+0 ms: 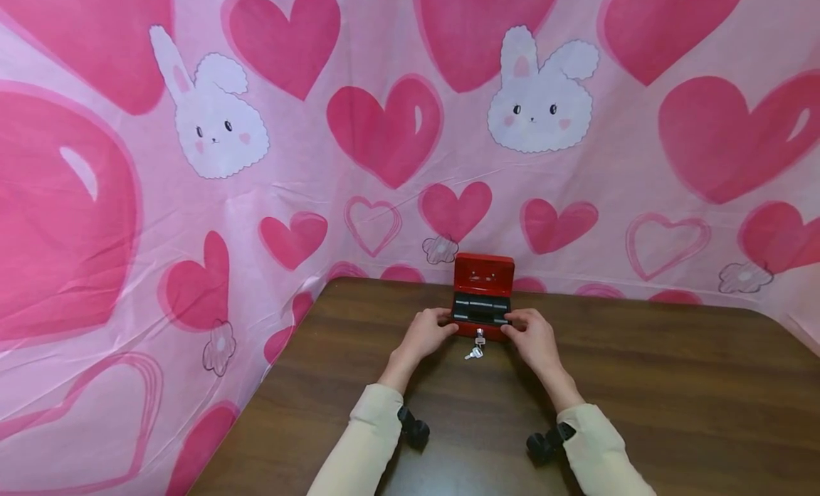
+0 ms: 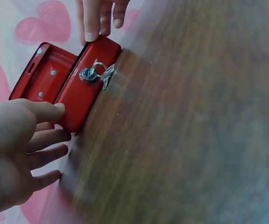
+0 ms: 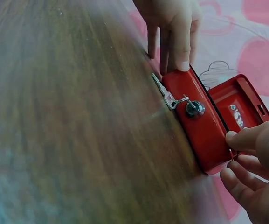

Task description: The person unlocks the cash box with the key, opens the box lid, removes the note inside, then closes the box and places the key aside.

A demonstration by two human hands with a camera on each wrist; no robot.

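Note:
A small red cash box (image 1: 490,331) sits on the table with its lid (image 1: 483,272) raised and leaning back. Inside lies a black compartment tray (image 1: 482,309). Keys (image 1: 474,353) hang on a ring from the lock (image 3: 195,108) in the front wall. My left hand (image 1: 428,334) grips the box's left end, thumb at the top edge of the front wall and fingers along the side. At the other end, my right hand (image 1: 530,337) holds the right corner, thumb on the front edge and index finger by the tray's right end.
The brown wooden table (image 1: 673,382) runs wide to the right of the box. Close behind its far edge hangs a pink cloth (image 1: 474,161) with hearts and rabbits. Each cream sleeve has a black wrist camera (image 1: 415,430) at its cuff.

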